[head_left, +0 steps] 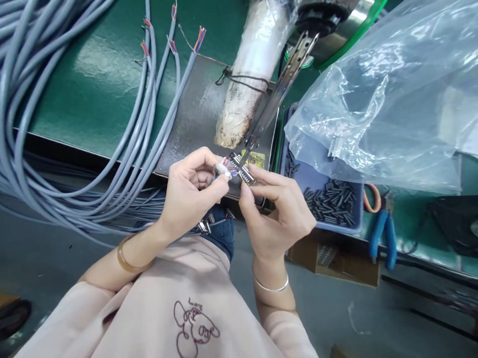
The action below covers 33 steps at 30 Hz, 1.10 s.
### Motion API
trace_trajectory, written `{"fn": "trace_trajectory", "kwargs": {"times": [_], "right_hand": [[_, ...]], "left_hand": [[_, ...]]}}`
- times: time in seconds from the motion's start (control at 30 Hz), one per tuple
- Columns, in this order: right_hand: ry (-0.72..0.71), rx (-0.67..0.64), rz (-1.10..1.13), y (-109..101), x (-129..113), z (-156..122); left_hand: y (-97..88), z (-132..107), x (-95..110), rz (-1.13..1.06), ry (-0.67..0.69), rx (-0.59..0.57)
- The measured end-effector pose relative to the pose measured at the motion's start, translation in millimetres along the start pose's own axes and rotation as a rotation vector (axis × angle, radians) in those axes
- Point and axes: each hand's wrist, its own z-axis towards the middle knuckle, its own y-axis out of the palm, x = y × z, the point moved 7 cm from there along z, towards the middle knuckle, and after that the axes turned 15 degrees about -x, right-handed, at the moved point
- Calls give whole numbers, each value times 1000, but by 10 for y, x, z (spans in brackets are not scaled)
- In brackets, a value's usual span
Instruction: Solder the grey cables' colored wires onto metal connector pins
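Two hands [198, 185], one bin [353, 229], maybe five cable ends [199, 41].

Light is glaring off the green tabletop [101, 65] at upper left and the plastic bag [406, 99] at upper right; the floor [324, 310] at lower right is looking dim, soft.

No text is legible; the small script [195, 305] on the shirt [138, 325] is unclear.

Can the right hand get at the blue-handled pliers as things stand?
Probably yes: the blue-handled pliers lie uncovered past the bin. The right hand holds a metal connector, though, so it would likely need to let go first.
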Motion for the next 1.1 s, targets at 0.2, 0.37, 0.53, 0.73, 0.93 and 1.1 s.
{"fn": "trace_trajectory", "kwargs": {"times": [0.2, 0.37, 0.53, 0.73, 0.93, 1.1], "right_hand": [[-49, -32, -81, 19, -39, -55], [10, -14, -38, 15, 15, -68], [28, 1, -2, 21, 26, -53], [-12, 11, -31, 36, -3, -30], [-28, 9, -57, 51, -2, -8], [-25, 21, -35, 43, -9, 7]], "left_hand": [[-2, -11, -59, -4, -64, -16], [4, -38, -87, -22, -80, -13], [25, -78, -53, 62, 8, 49], [45, -93, 6, 204, 151, 85], [24, -81, 3, 253, 143, 101], [27, -87, 57, 274, 146, 109]]}}
